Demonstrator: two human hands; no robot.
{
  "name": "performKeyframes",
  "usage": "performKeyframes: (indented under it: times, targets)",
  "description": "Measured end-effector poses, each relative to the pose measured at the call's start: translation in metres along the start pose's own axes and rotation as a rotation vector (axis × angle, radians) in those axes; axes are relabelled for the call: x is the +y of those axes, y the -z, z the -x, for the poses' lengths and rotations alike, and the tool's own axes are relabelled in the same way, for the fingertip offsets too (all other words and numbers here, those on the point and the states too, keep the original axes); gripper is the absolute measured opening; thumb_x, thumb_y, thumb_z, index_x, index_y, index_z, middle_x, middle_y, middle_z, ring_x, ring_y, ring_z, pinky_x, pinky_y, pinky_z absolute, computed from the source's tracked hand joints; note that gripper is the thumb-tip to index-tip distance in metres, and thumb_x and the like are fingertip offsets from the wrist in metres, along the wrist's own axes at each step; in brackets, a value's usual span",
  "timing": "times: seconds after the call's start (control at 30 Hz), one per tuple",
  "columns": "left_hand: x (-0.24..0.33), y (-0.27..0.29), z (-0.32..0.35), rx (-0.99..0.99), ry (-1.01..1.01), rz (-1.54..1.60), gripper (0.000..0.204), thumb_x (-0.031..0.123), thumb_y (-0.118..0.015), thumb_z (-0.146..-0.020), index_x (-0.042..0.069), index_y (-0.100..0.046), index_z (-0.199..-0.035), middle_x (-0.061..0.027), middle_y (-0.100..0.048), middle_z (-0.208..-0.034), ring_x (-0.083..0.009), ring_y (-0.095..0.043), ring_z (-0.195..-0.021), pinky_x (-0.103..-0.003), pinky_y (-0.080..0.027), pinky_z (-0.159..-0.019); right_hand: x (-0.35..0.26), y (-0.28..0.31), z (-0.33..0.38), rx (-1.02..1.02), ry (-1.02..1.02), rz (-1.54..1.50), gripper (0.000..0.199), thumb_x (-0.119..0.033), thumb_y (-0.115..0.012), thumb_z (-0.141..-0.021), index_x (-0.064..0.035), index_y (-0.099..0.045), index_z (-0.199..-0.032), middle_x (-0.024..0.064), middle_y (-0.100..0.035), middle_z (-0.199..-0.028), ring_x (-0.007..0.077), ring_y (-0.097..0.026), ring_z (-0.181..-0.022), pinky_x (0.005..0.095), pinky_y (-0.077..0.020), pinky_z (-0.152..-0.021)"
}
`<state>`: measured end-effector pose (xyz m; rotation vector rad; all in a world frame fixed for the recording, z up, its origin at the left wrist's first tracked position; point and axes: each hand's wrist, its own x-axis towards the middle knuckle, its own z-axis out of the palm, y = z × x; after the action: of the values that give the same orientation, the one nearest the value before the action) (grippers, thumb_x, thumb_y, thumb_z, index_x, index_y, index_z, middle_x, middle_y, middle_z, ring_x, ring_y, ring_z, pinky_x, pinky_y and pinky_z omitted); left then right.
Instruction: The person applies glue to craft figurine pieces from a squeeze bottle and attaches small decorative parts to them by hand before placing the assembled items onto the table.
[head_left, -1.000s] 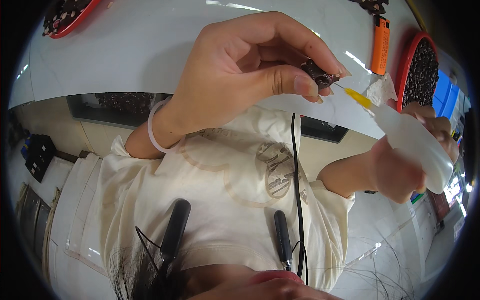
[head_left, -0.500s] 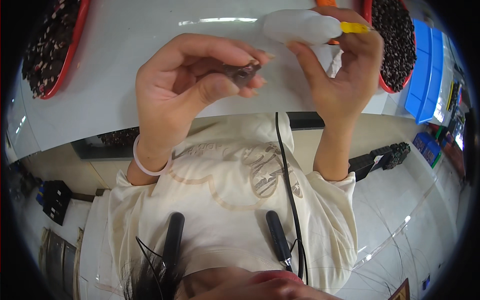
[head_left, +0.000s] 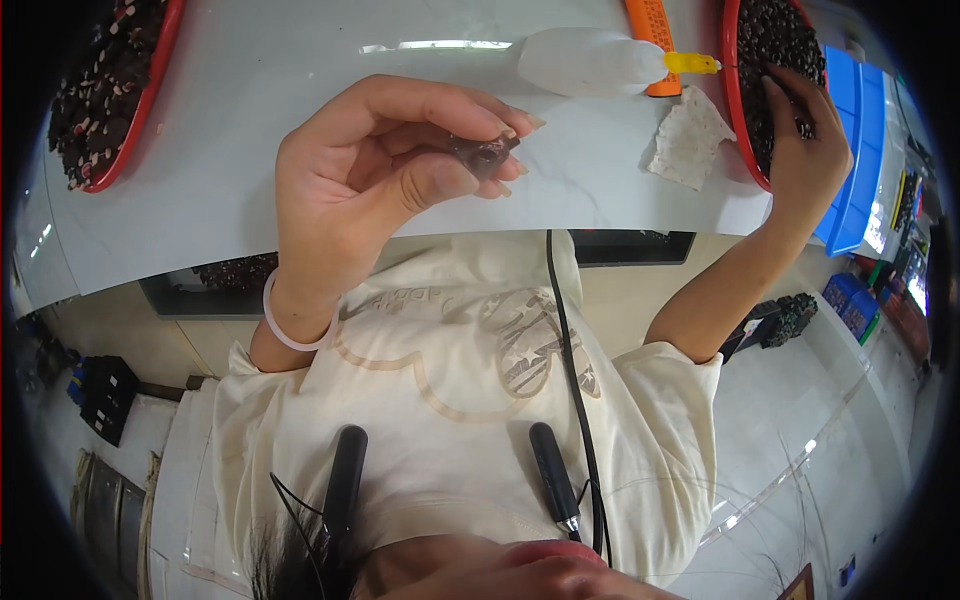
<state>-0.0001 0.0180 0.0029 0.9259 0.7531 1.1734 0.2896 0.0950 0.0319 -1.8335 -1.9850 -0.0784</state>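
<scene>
Left hand [head_left: 345,170] clamped on small, glossy, dark-brown lump [head_left: 486,155] above white desk [head_left: 250,80], while right hand [head_left: 815,150] rests fingers among small black pieces [head_left: 775,40] in red tray [head_left: 742,130], grip unclear.

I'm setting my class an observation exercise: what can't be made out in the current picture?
In the head view:
Dark piece: partly hidden by the left hand.
Right hand: too small to tell whether its fingertips grip anything at the right red tray.
Left red tray and orange lighter: cut off by the top edge.
</scene>
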Motion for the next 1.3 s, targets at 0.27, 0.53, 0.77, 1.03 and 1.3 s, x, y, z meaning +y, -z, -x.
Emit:
performKeyframes:
  times: [0.27, 0.53, 0.77, 1.03, 1.3]
  targets:
    - [-0.001, -0.001, 0.000, -0.032, -0.006, 0.029, 0.021, 0.007, -0.060, -0.079, -0.004, -0.049, -0.092, -0.0237, -0.055, -0.095, -0.0231, -0.061, -0.075, -0.029, -0.053, -0.064, -0.003, 0.019, 0.013, 0.267, -0.114, -0.429, 0.014, 0.004, -0.058, -0.072, 0.0043, -0.062, -0.085, 0.0065, -0.061, -0.076, 0.0093, -0.055, -0.066, 0.0186, -0.0423, -0.062]
    - [0.002, 0.002, 0.001, -0.024, 0.018, 0.054, 0.022, 0.008, -0.061, -0.078, -0.004, -0.050, -0.093, -0.0234, -0.056, -0.096, -0.0224, -0.062, -0.075, -0.028, -0.053, -0.066, -0.069, 0.017, 0.048, -0.125, 0.072, -1.179, 0.018, 0.012, -0.056, -0.069, 0.0092, -0.054, -0.086, 0.0201, -0.060, -0.076, 0.0220, -0.059, -0.062, 0.0247, -0.0470, -0.054]
    - [-0.001, 0.004, 0.005, -0.039, 0.057, 0.135, 0.031, 0.008, -0.066, -0.073, -0.006, -0.051, -0.097, -0.0210, -0.058, -0.093, -0.0205, -0.061, -0.081, -0.026, -0.052, -0.068, -0.134, -0.008, 0.063, -0.139, 0.231, -1.024, 0.030, 0.000, -0.074, -0.057, 0.0078, -0.054, -0.079, 0.0172, -0.059, -0.069, 0.0201, -0.057, -0.055, 0.0246, -0.0469, -0.050]
    - [0.001, 0.009, 0.006, -0.071, -0.032, -0.006, 0.018, -0.006, -0.060, -0.073, -0.008, -0.058, -0.090, -0.0195, -0.059, -0.089, -0.0198, -0.061, -0.078, -0.022, -0.052, -0.063, -0.141, -0.006, 0.060, -0.186, 0.406, -0.806, 0.024, 0.001, -0.074, -0.058, 0.0079, -0.054, -0.071, 0.0187, -0.060, -0.067, 0.0164, -0.059, -0.056, 0.0188, -0.0443, -0.047]
    - [-0.002, 0.003, 0.010, -0.076, -0.400, -0.393, 0.026, -0.022, -0.046, -0.070, -0.006, -0.059, -0.086, -0.0206, -0.059, -0.087, -0.0244, -0.063, -0.076, -0.022, -0.054, -0.054, -0.135, -0.005, 0.065, -0.258, 0.116, -0.891, 0.021, 0.006, -0.070, -0.061, 0.0070, -0.053, -0.073, 0.0161, -0.060, -0.070, 0.0158, -0.057, -0.060, 0.0211, -0.0440, -0.056]
